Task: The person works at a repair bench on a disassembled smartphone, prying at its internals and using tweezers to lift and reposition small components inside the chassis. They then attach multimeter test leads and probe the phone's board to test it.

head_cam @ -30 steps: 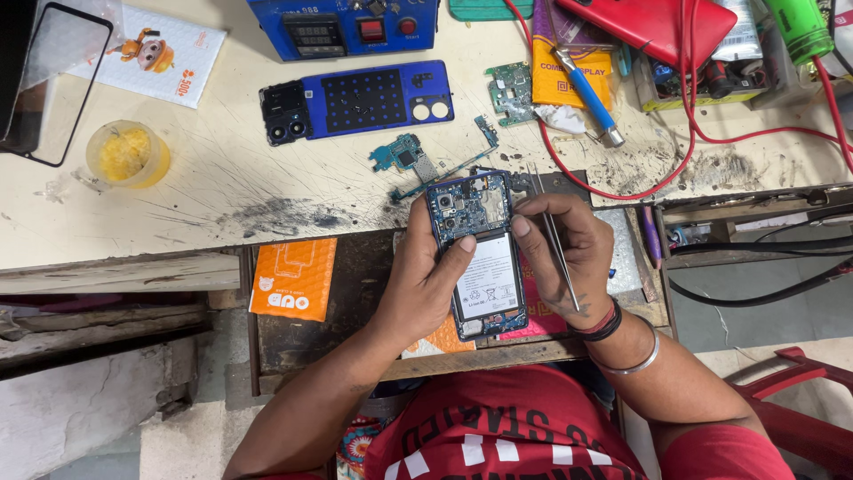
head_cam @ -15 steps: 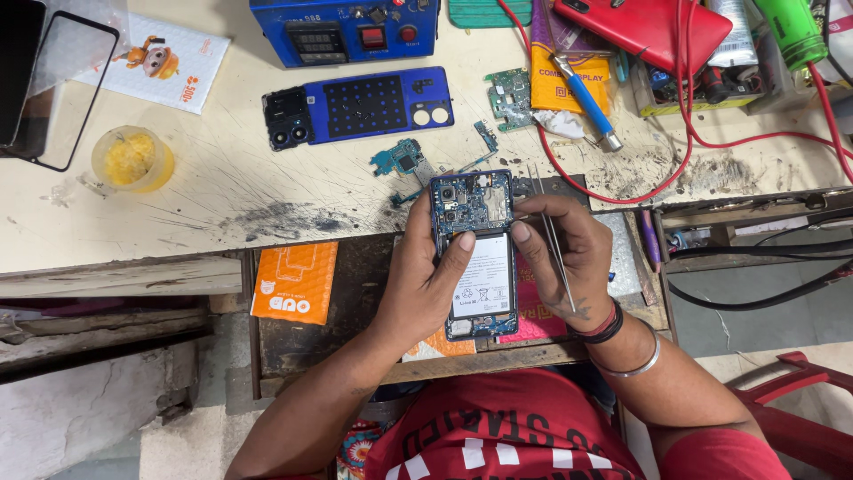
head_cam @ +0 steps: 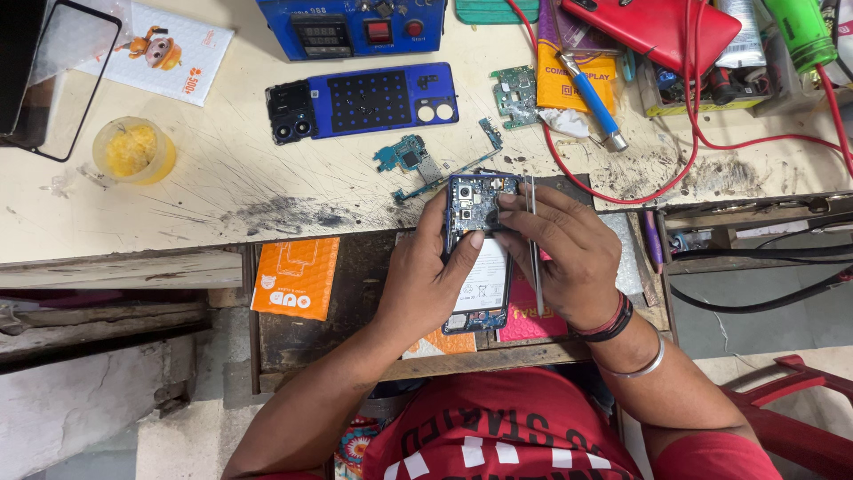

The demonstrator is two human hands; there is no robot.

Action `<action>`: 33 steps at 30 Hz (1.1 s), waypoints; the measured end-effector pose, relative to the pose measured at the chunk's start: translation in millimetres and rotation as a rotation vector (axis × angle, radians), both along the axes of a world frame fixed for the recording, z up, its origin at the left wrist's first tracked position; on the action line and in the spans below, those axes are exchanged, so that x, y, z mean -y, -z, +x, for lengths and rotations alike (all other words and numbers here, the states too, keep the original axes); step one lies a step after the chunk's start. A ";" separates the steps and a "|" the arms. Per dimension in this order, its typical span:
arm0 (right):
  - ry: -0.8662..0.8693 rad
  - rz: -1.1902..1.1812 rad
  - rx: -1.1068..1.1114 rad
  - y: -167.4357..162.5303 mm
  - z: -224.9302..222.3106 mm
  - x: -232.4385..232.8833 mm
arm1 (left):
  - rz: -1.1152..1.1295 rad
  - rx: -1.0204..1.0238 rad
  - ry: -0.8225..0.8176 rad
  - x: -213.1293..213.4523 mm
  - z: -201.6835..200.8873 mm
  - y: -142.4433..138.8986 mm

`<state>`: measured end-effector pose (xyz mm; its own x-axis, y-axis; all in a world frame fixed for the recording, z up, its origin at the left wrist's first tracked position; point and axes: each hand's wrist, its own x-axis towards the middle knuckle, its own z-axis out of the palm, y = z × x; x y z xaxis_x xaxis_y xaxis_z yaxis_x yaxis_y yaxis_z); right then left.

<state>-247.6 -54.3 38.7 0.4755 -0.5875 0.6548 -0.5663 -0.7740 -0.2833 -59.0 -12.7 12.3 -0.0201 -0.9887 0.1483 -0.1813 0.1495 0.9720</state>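
Note:
An opened phone point(head_cam: 481, 267) with its back off, showing a white battery and a blue circuit board, lies over the open drawer. My left hand point(head_cam: 426, 271) grips its left side, thumb across the battery. My right hand point(head_cam: 564, 253) rests on the phone's upper right, fingertips on the board near the camera, and holds thin metal tweezers point(head_cam: 535, 258) that run down along its fingers.
On the scratched bench: a blue phone back cover point(head_cam: 364, 102), loose circuit boards point(head_cam: 410, 158) point(head_cam: 514, 93), a blue-handled screwdriver point(head_cam: 591, 100), a yellow-filled cup point(head_cam: 133, 149), a glass screen panel point(head_cam: 53, 80), a blue power supply point(head_cam: 351, 25), red wires point(head_cam: 622, 191). An orange packet point(head_cam: 296, 277) lies in the drawer.
Both hands and the phone stay in nearly the same place. My right fingertips have shifted slightly on the upper board; the tweezers stay in hand.

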 end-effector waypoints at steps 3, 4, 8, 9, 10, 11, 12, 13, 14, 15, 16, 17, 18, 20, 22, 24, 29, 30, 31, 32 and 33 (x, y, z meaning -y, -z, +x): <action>0.008 -0.041 -0.004 0.5 0.4 -0.3 | 0.056 -0.007 0.008 0.3 -0.9 -0.6; 0.005 -0.051 0.001 0.7 0.1 -0.5 | 0.047 -0.022 0.010 0.0 -1.2 -0.7; 0.003 -0.066 0.030 2.4 -0.4 -1.5 | 0.005 -0.026 0.017 0.1 -0.2 -0.2; 0.007 -0.068 0.033 2.9 -0.3 -1.7 | 0.008 -0.039 0.019 0.3 -0.4 0.1; 0.009 -0.071 0.037 3.3 0.1 -1.9 | 0.011 -0.051 0.021 0.5 -0.5 0.5; 0.012 -0.073 0.040 3.7 0.5 -2.1 | 0.014 -0.063 0.022 0.5 -0.5 0.7; 0.010 -0.075 0.046 4.0 0.9 -2.2 | 0.007 -0.076 0.027 0.4 -0.4 0.9; 0.008 -0.077 0.052 4.3 1.3 -2.5 | 0.000 -0.089 0.032 0.1 -0.6 1.0; 0.007 -0.078 0.058 4.4 1.5 -2.8 | -0.006 -0.102 0.038 -0.3 -0.7 1.1; 0.007 -0.079 0.058 4.4 1.8 -3.0 | 0.008 -0.107 0.042 -0.4 -0.6 1.1; 0.007 -0.080 0.059 4.4 1.9 -3.2 | 0.022 -0.112 0.046 -0.6 -0.4 1.0; 0.005 -0.082 0.059 4.4 2.2 -3.4 | 0.036 -0.117 0.049 -0.8 -0.1 1.0; 0.004 -0.087 0.057 4.4 2.2 -3.4 | 0.048 -0.109 0.048 -0.7 0.3 0.9; 0.003 -0.097 0.051 4.4 2.5 -3.5 | 0.071 -0.093 0.046 -0.2 1.1 1.1; 0.007 -0.092 0.059 4.6 3.2 -3.7 | 0.021 -0.070 0.035 0.3 1.7 1.6; 0.009 -0.089 0.066 4.6 3.5 -3.9 | 0.024 -0.059 0.028 0.5 1.9 2.4; 0.015 -0.088 0.065 4.4 4.7 -4.7 | 0.019 -0.084 0.030 0.4 2.0 3.9; 0.014 -0.091 0.061 4.2 5.0 -4.7 | 0.043 -0.087 0.030 0.3 2.0 3.9; 0.012 -0.093 0.058 4.0 5.2 -4.7 | 0.066 -0.089 0.031 0.2 2.0 3.8; 0.010 -0.096 0.054 3.7 5.1 -4.7 | 0.089 -0.092 0.031 0.1 1.9 3.7; 0.005 -0.099 0.045 3.3 4.9 -4.8 | 0.070 -0.098 0.034 -0.1 1.8 3.6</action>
